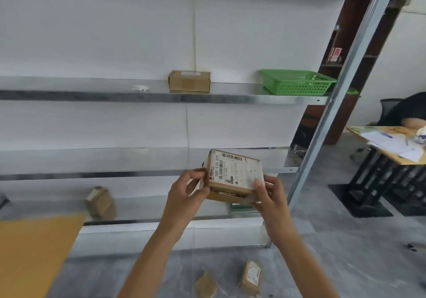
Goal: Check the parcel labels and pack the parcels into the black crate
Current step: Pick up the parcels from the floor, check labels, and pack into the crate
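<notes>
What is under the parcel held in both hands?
A strip of brown cardboard shows under the parcel, perhaps a second box. The left hand and right hand cover the rest.

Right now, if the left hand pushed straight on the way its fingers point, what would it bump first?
The labelled parcel: the left hand grips its left edge, fingers pointing rightwards into it. Past the parcel, probably the right hand, which holds the other side.

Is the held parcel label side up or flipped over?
Label side up: the parcel, gripped between left hand and right hand, shows its barcode label to the camera.
</notes>
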The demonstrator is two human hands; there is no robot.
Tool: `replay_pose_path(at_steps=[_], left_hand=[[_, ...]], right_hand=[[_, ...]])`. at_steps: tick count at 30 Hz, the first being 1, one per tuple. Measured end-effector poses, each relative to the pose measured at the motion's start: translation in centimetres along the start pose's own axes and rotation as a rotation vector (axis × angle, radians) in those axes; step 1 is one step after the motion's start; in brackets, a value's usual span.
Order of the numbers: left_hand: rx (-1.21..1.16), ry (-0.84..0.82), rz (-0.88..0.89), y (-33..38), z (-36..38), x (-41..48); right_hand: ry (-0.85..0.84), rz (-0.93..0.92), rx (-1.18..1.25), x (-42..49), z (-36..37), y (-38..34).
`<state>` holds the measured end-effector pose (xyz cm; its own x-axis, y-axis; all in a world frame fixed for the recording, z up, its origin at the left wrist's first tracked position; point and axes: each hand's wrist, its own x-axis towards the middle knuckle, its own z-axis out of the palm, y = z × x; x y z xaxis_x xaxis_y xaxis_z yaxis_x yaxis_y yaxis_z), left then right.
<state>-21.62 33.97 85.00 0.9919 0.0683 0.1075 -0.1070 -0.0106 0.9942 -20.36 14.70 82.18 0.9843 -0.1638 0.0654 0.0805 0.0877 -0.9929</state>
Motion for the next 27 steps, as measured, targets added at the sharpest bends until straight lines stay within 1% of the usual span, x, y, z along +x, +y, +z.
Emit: replay_pose_path(at_steps=[3,7,10,12,14,18,21,24,27], left_hand=[[-0.078,0.004,-0.061,0.6,-1.9,-4.1],[-0.084,0.125,-0.049,0.9,-5.3,-8.6],[-0.089,0.099,-0.034,1.0,-8.6,-11.8],[-0.076,0.098,-0.013,1.4,-11.1,-13.9],[-0.087,0.135,0.021,2.1,-13.6,-15.9],[-0.102,0.155,0.075,3.9,-19.8,-20.2],[-0.094,0.149,-0.009,4.9,-26.1,-23.6],[-0.126,0.042,-0.078,5.8,-33.2,-27.2],[-0.036,-0.087,-0.103,6.8,-39.6,-31.2]], right_hand=[[0.009,-0.055,0.018,-3.6,0.6,-0.1],[-0.055,-0.168,-0.053,-8.6,2.6,-0.4],[-0.091,-0.218,-0.054,-11.7,4.6,-1.0],[-0.132,-0.221,-0.045,-13.6,6.1,-1.6],[-0.178,-0.194,-0.026,-15.6,8.0,-2.2],[-0.241,-0.162,0.054,-20.0,13.4,-3.2],[-0.264,-0.181,0.109,-24.5,18.4,-3.7],[-0.298,-0.170,0.157,-29.9,23.9,-3.5],[-0.320,-0.122,0.230,-35.2,29.2,-2.9]])
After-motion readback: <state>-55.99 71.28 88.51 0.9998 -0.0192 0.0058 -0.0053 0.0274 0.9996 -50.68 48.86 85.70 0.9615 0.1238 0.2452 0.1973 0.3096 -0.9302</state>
